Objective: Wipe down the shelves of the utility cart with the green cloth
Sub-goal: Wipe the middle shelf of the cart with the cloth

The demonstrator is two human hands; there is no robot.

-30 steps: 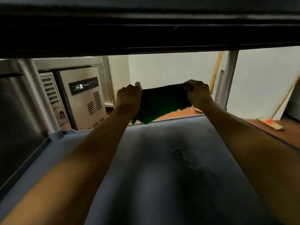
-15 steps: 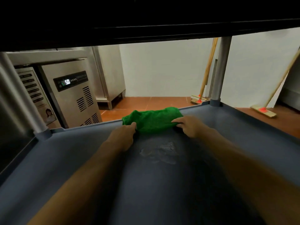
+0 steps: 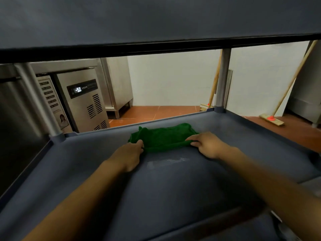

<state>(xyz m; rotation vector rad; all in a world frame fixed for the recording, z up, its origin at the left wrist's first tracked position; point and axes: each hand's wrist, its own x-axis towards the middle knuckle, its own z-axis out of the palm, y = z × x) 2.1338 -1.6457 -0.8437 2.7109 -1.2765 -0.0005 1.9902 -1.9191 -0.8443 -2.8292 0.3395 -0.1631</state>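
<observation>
The folded green terry cloth (image 3: pixel 164 137) lies flat on the dark grey plastic cart shelf (image 3: pixel 83 171), toward the shelf's far rim at 12 o'clock. The left hand (image 3: pixel 129 155) pinches the cloth's near-left corner at about 9 o'clock of the cloth, fingers curled over the fabric. The right hand (image 3: pixel 207 145) grips the near-right edge at about 4 o'clock of the cloth, thumb and fingertips closed on the fold. Both forearms reach in from 6 o'clock.

A pale wet smear (image 3: pixel 166 161) sits on the shelf just below the cloth, between the two hands. The shelf has a raised lip all round; the far lip runs just beyond the cloth. Bare shelf opens wide toward 9 o'clock as far as the silver metal corner post (image 3: pixel 39 100), and toward 3 o'clock along the right rim. A second grey metal post (image 3: pixel 223 80) stands at the far corner at 1 o'clock, well apart from the cloth. The underside of the dark upper shelf (image 3: pixel 156 20) hangs low overhead, across the whole 12 o'clock side.

Beyond the cart, a stainless steel appliance with a lit digital display (image 3: pixel 83 100) stands at 10 o'clock on the terracotta tiled floor (image 3: pixel 156 113). A wooden-handled push broom with a red bracket (image 3: pixel 271 119) leans against the white wall at 2 o'clock.
</observation>
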